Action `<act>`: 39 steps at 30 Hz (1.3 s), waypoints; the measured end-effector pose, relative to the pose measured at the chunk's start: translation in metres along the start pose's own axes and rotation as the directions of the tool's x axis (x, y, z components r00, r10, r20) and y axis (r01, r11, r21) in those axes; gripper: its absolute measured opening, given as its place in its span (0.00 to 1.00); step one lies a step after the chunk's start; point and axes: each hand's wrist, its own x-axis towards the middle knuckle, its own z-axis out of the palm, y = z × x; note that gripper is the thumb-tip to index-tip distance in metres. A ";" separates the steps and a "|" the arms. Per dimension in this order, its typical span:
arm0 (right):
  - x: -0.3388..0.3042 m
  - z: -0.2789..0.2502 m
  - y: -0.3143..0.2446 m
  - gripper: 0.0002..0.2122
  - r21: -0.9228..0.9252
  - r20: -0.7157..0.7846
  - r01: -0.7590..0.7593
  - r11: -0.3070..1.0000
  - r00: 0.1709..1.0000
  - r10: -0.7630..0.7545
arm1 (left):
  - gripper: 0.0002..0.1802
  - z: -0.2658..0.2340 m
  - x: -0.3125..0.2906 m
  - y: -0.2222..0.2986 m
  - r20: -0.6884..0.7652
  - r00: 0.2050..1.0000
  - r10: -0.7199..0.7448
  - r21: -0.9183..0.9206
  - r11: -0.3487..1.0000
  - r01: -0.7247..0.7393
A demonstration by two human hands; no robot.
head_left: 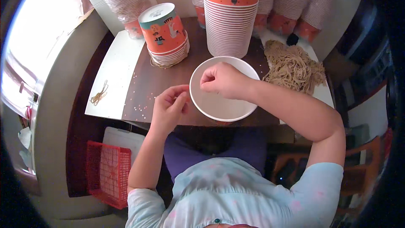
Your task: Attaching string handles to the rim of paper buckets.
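Observation:
A white-rimmed paper bucket (223, 108) stands at the near edge of the table, its open mouth facing up toward me. Over that mouth is my right hand (225, 80), its fingertips pinched together; whatever they hold is too small to make out. My left hand (168, 106) is beside the bucket's left rim, with fingers curled and thumb against them. Its index finger reaches to the rim, and I cannot make out what is between the fingers. A tangled heap of tan cord (294, 67) lies to the right of the bucket.
Behind the bucket rises a tall stack of paper buckets (230, 27). Upside-down orange buckets (163, 33) with cord stand at the left. A small cord bundle (99, 93) and scattered paper dots lie left. Wrapped stacks (291, 0) line the back. A red basket (110, 171) sits below.

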 end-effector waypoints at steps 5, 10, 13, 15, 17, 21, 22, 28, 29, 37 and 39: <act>0.008 0.003 0.008 0.05 0.005 -0.066 0.053 0.999 0.996 -0.052 | 0.12 0.002 0.007 0.000 0.010 0.999 0.039 0.096 0.995 -0.040; 0.008 0.004 0.002 0.05 0.021 -0.039 0.027 0.999 0.999 -0.026 | 0.12 -0.001 0.009 -0.002 -0.005 0.999 0.049 0.162 0.986 -0.048; 0.012 0.006 0.006 0.05 0.039 -0.030 0.042 0.998 0.999 -0.041 | 0.12 -0.001 0.010 -0.003 0.000 0.999 0.042 0.148 0.988 -0.042; 0.014 0.007 0.009 0.05 0.045 -0.027 0.062 0.997 0.998 -0.061 | 0.12 -0.001 0.011 -0.002 -0.007 1.000 0.030 0.116 0.993 -0.029; 0.016 0.009 0.009 0.05 0.025 -0.037 0.069 0.997 0.997 -0.068 | 0.12 0.000 0.011 -0.002 -0.006 1.000 0.030 0.133 0.991 -0.029; 0.019 0.011 0.009 0.04 0.036 -0.045 0.070 0.997 0.997 -0.068 | 0.12 0.000 0.013 -0.002 0.029 0.998 0.055 0.159 0.985 -0.059; 0.019 0.011 0.009 0.05 0.046 -0.047 0.071 0.996 0.997 -0.069 | 0.12 -0.001 0.013 -0.001 0.027 0.998 0.055 0.160 0.985 -0.058; 0.020 0.014 0.010 0.05 0.065 -0.019 0.082 0.995 0.997 -0.081 | 0.10 0.002 0.011 0.004 0.048 0.989 0.140 0.249 0.957 -0.147; 0.020 0.014 0.010 0.05 0.068 -0.004 0.084 0.994 0.997 -0.083 | 0.10 0.001 0.011 0.006 0.078 0.981 0.175 0.367 0.910 -0.192; 0.010 0.005 0.002 0.05 -0.045 -0.023 0.074 0.996 0.997 -0.075 | 0.09 -0.002 0.007 0.007 0.063 0.982 0.176 0.465 0.866 -0.185; 0.009 0.004 0.003 0.05 -0.031 -0.036 0.067 0.997 0.997 -0.069 | 0.09 -0.003 0.007 0.004 0.042 0.984 0.171 0.435 0.884 -0.172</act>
